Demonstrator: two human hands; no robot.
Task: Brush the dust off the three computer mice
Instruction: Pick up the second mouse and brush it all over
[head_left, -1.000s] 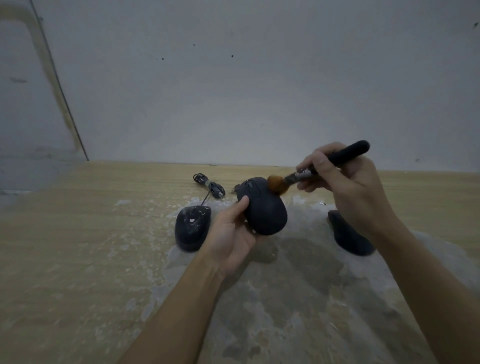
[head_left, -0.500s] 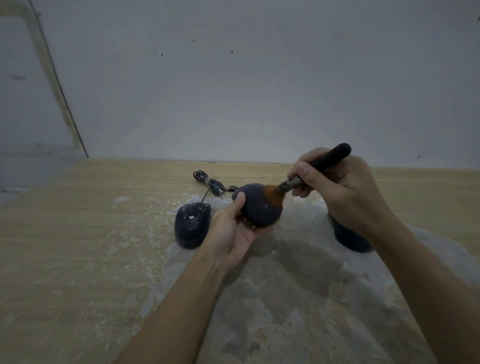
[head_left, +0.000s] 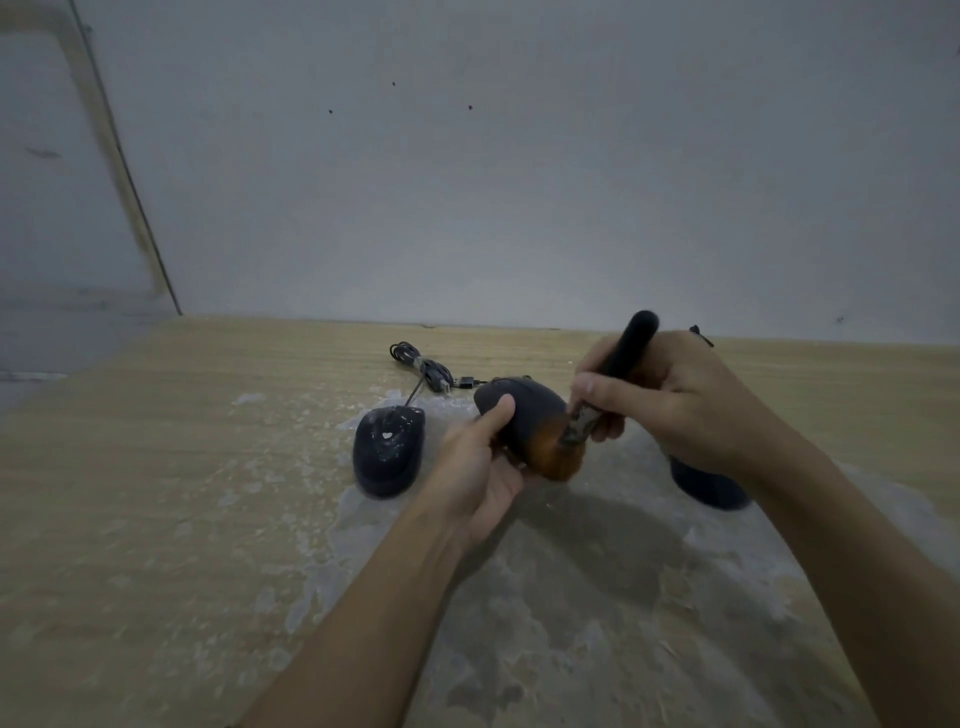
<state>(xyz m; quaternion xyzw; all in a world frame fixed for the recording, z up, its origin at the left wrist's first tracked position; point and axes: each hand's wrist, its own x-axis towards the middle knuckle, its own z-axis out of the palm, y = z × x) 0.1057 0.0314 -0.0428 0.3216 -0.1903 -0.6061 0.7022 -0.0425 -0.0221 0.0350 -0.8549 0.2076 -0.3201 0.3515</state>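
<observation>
At the far left of the group, a dark wired mouse (head_left: 388, 451) lies flat on the wooden table (head_left: 156, 493), its top flecked with pale dust and one bright spot near the middle. Its cable (head_left: 423, 368) runs back from the nose to a loose bundle near the wall, with the plug end lying just beside the bundle.

Next comes the left hand (head_left: 480, 467), fingers curled under and thumb pressed on top of a second dark mouse (head_left: 519, 410), which it holds lifted off the table and tilted (nose pointing away, toward the wall). The orange-brown bristles of a brush (head_left: 613, 384) are splayed against the near, right-hand end of this mouse, touching it.

The right hand (head_left: 670, 400) grips the brush low on its black handle, thumb and fingers pinched close around it just above the metal collar; the handle's butt sticks up and away past the knuckles.

Furthest right, a third dark mouse (head_left: 711, 488) rests on the table, half hidden behind the right wrist. A broad grey, dusty patch (head_left: 597, 597) spreads across the table under both forearms.
</observation>
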